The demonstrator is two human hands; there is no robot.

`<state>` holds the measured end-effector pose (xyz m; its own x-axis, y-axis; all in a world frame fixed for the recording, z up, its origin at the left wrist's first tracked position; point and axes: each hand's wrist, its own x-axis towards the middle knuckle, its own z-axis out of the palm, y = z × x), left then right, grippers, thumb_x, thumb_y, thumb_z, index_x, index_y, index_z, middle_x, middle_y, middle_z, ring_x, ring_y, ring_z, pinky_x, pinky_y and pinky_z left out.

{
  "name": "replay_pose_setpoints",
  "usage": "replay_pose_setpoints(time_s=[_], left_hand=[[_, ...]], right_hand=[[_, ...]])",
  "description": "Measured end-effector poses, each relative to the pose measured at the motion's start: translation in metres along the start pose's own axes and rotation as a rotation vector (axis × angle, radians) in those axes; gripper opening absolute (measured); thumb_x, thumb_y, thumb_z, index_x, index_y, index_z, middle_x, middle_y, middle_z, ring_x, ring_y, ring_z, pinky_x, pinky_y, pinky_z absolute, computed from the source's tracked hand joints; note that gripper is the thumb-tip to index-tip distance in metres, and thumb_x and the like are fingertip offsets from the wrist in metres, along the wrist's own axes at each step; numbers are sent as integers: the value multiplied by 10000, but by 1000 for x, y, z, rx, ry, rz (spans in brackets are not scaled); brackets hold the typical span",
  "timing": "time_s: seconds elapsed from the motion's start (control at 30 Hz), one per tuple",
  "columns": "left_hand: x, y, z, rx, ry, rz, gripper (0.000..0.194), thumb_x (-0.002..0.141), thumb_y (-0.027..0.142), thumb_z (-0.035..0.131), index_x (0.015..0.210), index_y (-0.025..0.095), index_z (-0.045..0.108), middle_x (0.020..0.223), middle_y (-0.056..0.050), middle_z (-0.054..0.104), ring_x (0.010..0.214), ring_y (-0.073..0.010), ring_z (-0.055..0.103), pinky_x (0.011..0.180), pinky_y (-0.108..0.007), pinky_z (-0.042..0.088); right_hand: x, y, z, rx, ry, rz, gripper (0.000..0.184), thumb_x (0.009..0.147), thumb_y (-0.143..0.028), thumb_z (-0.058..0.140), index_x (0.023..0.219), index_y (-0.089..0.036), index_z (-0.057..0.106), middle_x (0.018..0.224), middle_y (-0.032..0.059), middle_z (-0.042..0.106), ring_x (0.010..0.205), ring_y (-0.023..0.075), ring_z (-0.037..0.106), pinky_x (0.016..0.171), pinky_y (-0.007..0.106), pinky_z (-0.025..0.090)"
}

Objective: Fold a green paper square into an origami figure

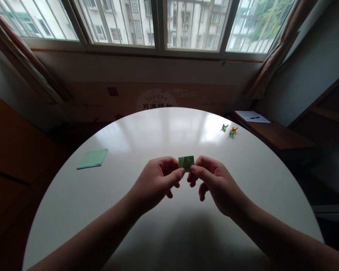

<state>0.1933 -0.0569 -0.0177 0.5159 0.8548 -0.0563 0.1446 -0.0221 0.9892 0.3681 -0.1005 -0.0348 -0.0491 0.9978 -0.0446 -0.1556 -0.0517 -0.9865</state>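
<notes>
A small folded piece of green paper [185,162] is held above the middle of a round white table [135,150]. My left hand [158,181] pinches its left side between thumb and fingers. My right hand [213,182] pinches its right side the same way. Both hands are closed on the paper, fingertips nearly meeting below it. The lower edge of the paper is hidden by my thumbs.
A stack of light green paper sheets [92,158] lies on the table's left. Small folded paper figures [229,130], green and orange, stand at the far right rim. A wooden desk with a sheet and pen [252,117] is beyond, under barred windows.
</notes>
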Motion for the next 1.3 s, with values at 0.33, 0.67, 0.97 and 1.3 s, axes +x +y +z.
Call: replay_pose_setpoints(time_s=[0.33, 0.67, 0.97, 1.3], left_hand=[[-3, 0, 5, -16, 180, 200, 305, 789, 254, 765, 1006, 203, 557, 825, -5, 668, 723, -169, 637, 433, -194, 524], [-6, 3, 8, 65, 217, 242, 294, 751, 221, 788, 941, 202, 564, 805, 3, 670, 650, -141, 627, 432, -173, 485], [-8, 4, 6, 134, 236, 343, 161, 803, 222, 734, 891, 187, 605, 859, -19, 674, 639, -137, 643, 438, -189, 504], [-2, 0, 2, -94, 129, 82, 109, 843, 269, 629, 862, 161, 621, 800, -20, 675, 566, -113, 589, 392, -169, 462]], right_hand=[[-2, -3, 2, -28, -35, -9, 167, 832, -298, 664, 726, -193, 589, 681, 11, 630, 637, 154, 578, 388, 174, 415], [-2, -1, 3, -15, -29, -109, 171, 862, -358, 693, 849, -188, 676, 742, 22, 627, 674, 167, 600, 387, 187, 456], [-3, -4, 1, 113, -11, -25, 186, 848, -353, 712, 798, -180, 666, 743, 31, 650, 664, 157, 591, 389, 174, 449], [-1, -5, -5, 181, 39, 40, 202, 826, -346, 720, 750, -188, 620, 704, 17, 645, 644, 157, 604, 390, 173, 420]])
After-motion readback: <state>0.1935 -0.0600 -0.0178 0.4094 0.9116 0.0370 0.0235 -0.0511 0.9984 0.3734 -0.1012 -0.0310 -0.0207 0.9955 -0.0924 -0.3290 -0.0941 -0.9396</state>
